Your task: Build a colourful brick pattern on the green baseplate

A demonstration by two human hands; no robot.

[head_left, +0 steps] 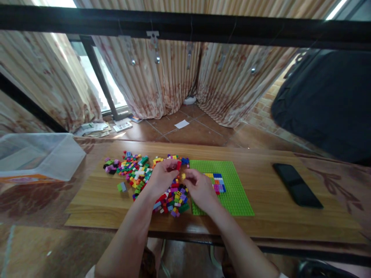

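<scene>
My left hand (pixel 162 177) is over the pile of toy bricks (pixel 139 172), its thumb and fingers closed on a red brick (pixel 179 165). Close beside it, my right hand (pixel 199 189) pinches a small yellow brick (pixel 183 176) at the left edge of a green baseplate (pixel 237 200). On the baseplate sits a block of coloured bricks (pixel 219 183) in blue, white, yellow, pink and other colours, its left part hidden behind my right hand. Loose bricks of many colours spread around and under my left hand.
The wooden table (pixel 272 216) carries a black phone (pixel 297 185) on the right. A translucent plastic bin (pixel 37 158) stands at the far left. A dark horizontal bar (pixel 185 25) crosses in front of striped curtains. Papers (pixel 95 128) lie on the tiled floor behind.
</scene>
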